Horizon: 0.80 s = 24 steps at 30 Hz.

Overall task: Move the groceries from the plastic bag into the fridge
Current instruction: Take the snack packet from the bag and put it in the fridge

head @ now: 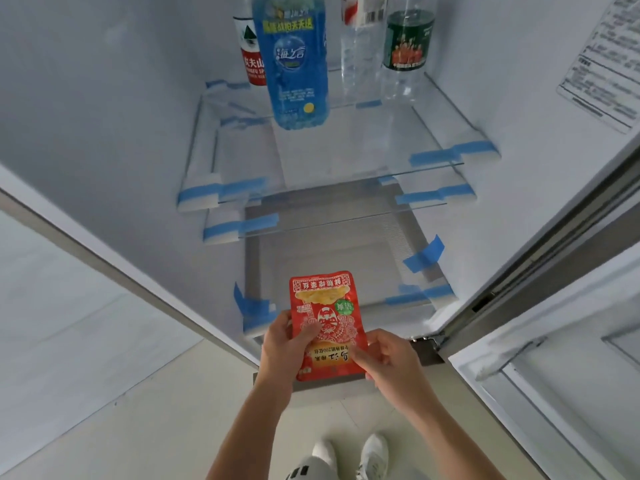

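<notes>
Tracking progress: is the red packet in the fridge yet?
Not yet. Both hands, left hand and right hand, hold the red packet before the fridge's open front.

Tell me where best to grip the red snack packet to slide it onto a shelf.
Grip the red snack packet by its near bottom edge, from below, as the left hand and right hand do; it is flat and its far end points into the fridge.

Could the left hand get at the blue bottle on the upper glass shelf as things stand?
Probably not at once: the left hand, with the right hand, grips the red snack packet. The path to the blue bottle looks clear.
</notes>
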{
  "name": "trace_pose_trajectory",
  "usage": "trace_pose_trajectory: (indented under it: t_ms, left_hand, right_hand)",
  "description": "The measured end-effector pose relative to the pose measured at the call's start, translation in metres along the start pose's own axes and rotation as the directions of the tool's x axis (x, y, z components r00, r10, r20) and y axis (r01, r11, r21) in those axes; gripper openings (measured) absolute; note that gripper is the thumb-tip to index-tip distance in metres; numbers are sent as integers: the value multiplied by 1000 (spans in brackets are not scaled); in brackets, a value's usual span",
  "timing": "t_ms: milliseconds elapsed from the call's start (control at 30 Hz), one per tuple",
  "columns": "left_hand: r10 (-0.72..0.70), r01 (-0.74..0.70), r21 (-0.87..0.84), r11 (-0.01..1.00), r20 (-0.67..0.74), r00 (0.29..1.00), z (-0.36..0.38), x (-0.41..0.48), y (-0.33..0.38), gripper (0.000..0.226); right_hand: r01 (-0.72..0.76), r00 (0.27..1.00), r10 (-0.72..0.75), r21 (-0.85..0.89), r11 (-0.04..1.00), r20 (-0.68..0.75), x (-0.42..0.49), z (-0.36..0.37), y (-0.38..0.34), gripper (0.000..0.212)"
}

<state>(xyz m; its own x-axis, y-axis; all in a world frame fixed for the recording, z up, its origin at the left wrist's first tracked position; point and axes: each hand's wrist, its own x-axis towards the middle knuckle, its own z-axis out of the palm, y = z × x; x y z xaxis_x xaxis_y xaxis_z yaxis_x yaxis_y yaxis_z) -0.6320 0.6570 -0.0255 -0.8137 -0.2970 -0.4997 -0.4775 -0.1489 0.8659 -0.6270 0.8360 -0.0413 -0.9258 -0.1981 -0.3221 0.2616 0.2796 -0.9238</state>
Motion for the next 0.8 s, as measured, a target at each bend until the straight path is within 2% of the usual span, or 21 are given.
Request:
trace_pose_trajectory:
  t_ms: [167,300,367,500,600,800]
  left_hand:
    - [32,-31,62,998,-14,999,-3,27,-10,25]
    - [93,-78,196,978,-66,994,-7,64,-6,22]
    - [112,-85,262,961,-88,990,-10,87,-2,25]
    - [70,-46,237,970,-90,994,-15,132,11,23]
    - [50,-39,194,980,-54,997,-19,163,21,15]
    - [259,-199,354,914,-133,957,-18,209,27,18]
  right_hand:
    - [-5,1000,5,-17,1000,-1,22,8,13,16]
    - [59,998,-64,-155,986,-26,61,17,13,35]
    - [82,995,-93,-231,969,-39,85,23,11,33]
    - [95,990,-126,-366,926,-60,134,37,1,22]
    - [76,987,-128,-423,903,-97,166,44,-9,23]
    - [-30,982,-61,-467,884,-178,215,52,-27,30]
